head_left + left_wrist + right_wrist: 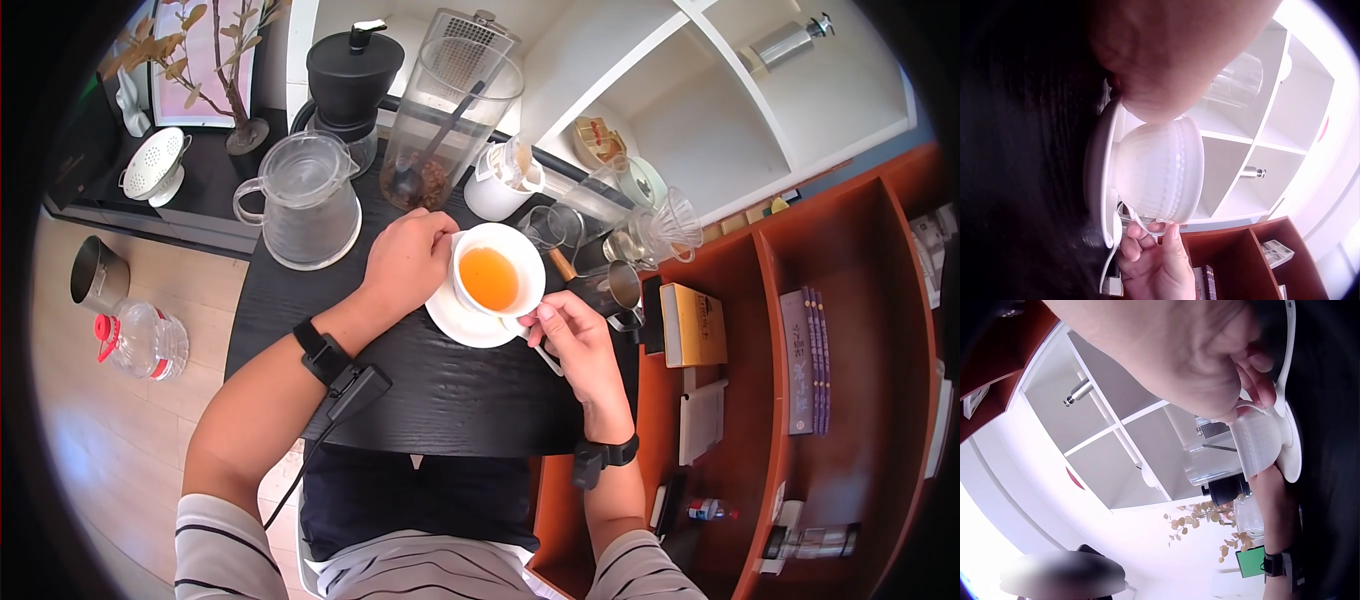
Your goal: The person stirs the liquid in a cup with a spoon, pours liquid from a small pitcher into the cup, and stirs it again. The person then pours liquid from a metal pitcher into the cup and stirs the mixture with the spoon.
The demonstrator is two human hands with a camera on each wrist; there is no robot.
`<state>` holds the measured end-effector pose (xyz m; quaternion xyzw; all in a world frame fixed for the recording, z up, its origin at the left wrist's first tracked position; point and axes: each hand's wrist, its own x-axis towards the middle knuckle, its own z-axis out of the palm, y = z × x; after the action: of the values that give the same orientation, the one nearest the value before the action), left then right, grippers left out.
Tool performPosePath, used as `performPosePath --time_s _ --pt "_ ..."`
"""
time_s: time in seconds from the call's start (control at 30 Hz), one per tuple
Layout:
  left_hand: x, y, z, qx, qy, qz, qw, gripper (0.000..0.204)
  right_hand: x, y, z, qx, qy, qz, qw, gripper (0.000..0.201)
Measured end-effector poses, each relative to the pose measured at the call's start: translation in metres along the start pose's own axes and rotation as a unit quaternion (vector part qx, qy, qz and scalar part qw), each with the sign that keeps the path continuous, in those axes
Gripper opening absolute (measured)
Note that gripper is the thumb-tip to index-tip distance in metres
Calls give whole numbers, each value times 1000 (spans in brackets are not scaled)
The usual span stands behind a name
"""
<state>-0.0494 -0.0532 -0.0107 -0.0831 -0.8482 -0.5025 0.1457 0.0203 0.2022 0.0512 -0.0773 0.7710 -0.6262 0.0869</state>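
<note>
A white cup (537, 262) holding orange-brown liquid stands on a white saucer (450, 318) on the black table. My right hand (575, 345) pinches the cup's handle between thumb and fingers. On the other side, my left hand (408, 262) is at the saucer's edge against the cup, its fingers bent; in the left wrist view its fingertips are hidden behind the palm. A white spoon (1287, 356) lies on the saucer beside the cup, its handle sticking out past the rim under my right hand.
Behind the cup stand a glass pitcher (310, 215), a black grinder (352, 75), a tall clear container (440, 120), a white mug (497, 190) and a metal jug (607, 288). A brown bookshelf (755, 400) flanks the table's right side.
</note>
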Motion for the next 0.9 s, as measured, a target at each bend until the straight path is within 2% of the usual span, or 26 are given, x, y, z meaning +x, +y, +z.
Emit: performPosePath --time_s 0.07,0.3,0.57,0.9 --pt "0 0 0 1 -1 0 1000 15 -1 -2 -2 28 -31 38 998 22" --pt "0 0 -1 -3 -3 1 1000 15 -2 6 2 29 -28 49 998 24" --pt "0 -2 2 -8 10 9 1000 15 -6 2 10 102 32 16 994 24" --pt "0 -4 2 -2 9 8 1000 14 -22 -16 -10 109 102 -44 988 23"
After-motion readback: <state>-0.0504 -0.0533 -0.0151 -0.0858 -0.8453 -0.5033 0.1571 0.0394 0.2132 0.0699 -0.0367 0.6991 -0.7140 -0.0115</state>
